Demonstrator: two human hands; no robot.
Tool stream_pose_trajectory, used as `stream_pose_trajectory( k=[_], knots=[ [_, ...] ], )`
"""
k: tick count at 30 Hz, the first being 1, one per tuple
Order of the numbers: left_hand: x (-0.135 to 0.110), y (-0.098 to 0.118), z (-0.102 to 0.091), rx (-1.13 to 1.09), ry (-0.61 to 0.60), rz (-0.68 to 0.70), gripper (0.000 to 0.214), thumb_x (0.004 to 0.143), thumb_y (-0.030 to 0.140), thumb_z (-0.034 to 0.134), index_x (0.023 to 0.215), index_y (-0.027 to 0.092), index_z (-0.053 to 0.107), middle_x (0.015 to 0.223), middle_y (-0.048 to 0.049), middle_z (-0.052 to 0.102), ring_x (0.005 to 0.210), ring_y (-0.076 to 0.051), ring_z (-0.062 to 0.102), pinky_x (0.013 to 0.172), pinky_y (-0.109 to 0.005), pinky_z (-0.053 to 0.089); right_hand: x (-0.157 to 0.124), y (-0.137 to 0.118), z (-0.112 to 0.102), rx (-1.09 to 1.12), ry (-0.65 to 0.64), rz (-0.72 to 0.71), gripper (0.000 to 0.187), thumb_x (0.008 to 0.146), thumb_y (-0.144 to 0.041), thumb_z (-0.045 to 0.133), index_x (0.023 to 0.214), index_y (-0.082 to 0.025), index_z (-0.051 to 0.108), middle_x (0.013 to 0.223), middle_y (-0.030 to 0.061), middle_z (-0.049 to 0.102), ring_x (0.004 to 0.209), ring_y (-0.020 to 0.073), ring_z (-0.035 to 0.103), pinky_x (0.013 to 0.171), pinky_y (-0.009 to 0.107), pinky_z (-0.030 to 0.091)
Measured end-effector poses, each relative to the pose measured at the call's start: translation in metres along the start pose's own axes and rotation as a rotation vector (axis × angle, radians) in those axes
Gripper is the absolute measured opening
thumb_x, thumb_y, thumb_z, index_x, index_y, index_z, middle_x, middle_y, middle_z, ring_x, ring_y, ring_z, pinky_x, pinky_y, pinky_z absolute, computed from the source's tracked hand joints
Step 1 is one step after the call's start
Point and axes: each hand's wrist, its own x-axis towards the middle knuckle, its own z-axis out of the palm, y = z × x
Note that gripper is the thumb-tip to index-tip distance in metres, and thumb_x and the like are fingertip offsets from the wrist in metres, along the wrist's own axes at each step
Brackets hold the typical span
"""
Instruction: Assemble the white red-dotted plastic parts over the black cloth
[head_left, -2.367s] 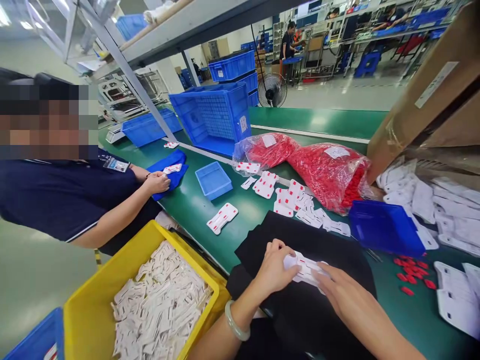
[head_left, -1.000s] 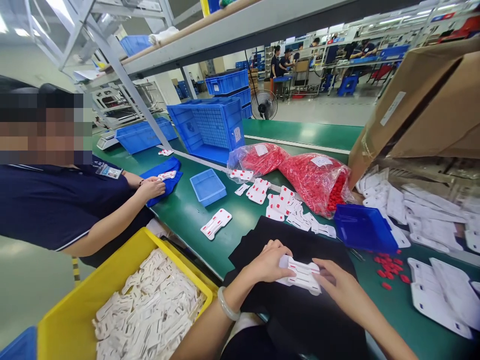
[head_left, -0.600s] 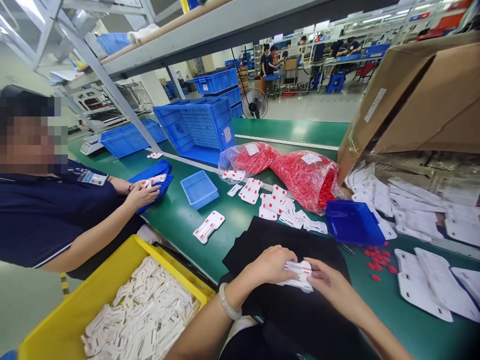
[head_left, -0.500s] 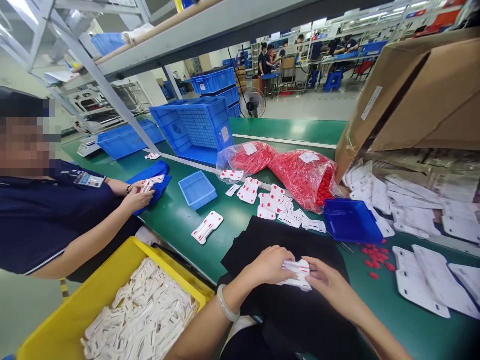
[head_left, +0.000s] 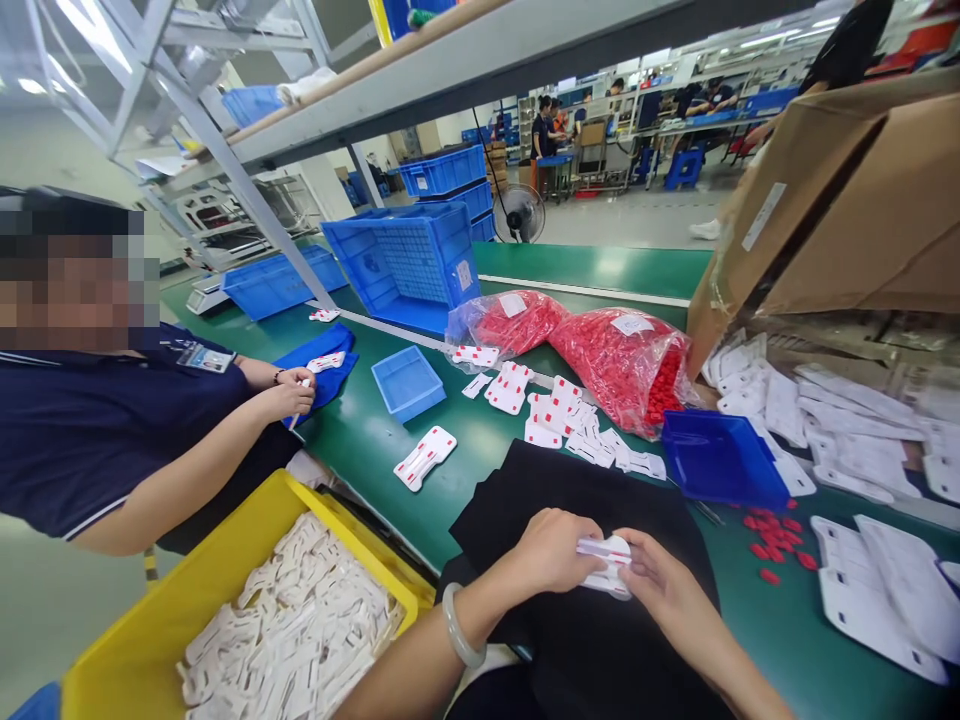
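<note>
Head view: Left hand (head_left: 556,550) and right hand (head_left: 661,576) close together, both clamped on one white piece (head_left: 618,549), fingers and thumb of each gripping opposite ends. Piece is held above the black cloth (head_left: 517,485), which lies on the green tabletop (head_left: 356,455) and hangs toward the person.

Appearance of held piece: white, smooth, rounded corners at the end nearer the right hand; a lengthwise recess between two raised edges; a trace of red on its face. Much of the surface is covered by the fingers, so full outline and number of red spots cannot be told.

Surroundings: a similar white piece with red inserts (head_left: 425,458) lies flat, left of the cloth. Loose red parts (head_left: 772,535) are scattered to the right, just beside a dark blue tray (head_left: 720,465). Yellow bin (head_left: 142,620), left of the person, contains many white parts (head_left: 300,620).
</note>
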Motion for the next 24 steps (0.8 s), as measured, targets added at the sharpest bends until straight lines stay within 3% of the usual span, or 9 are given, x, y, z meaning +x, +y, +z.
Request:
stream_pose_trajectory(
  k=[6, 14, 24],
  knots=[
    [-0.002, -0.003, 0.005, 0.008, 0.025, -0.016, 0.03, 0.082, 0.046, 0.057, 0.106, 0.03, 0.065, 0.096, 0.0003, 0.071, 0.093, -0.023, 0.064, 0.085, -0.033, 0.045, 0.003, -0.003, -0.003, 0.049, -0.039, -0.008, 0.044, 0.082, -0.048, 0.058, 0.116, -0.022, 0.05, 0.112, 0.0088, 0.064, 0.107, 0.0258, 0.06, 0.089, 0.036, 0.05],
    [-0.005, 0.004, 0.001, 0.009, 0.037, -0.037, 0.025, 0.083, 0.044, 0.058, 0.101, 0.028, 0.066, 0.095, 0.0002, 0.072, 0.093, -0.024, 0.064, 0.084, -0.035, 0.044, 0.002, 0.01, 0.004, -0.07, 0.061, -0.023, 0.043, 0.086, -0.05, 0.052, 0.119, -0.023, 0.046, 0.117, 0.0084, 0.062, 0.112, 0.0244, 0.057, 0.095, 0.035, 0.047],
    [-0.005, 0.004, -0.003, 0.039, 0.036, 0.032, 0.03, 0.082, 0.041, 0.057, 0.105, 0.022, 0.062, 0.101, -0.0042, 0.07, 0.094, -0.025, 0.065, 0.084, -0.035, 0.046, 0.001, -0.002, -0.003, -0.065, -0.002, -0.016, 0.048, 0.083, -0.05, 0.055, 0.121, -0.022, 0.049, 0.119, 0.0098, 0.062, 0.115, 0.0265, 0.056, 0.097, 0.037, 0.048]
  ],
)
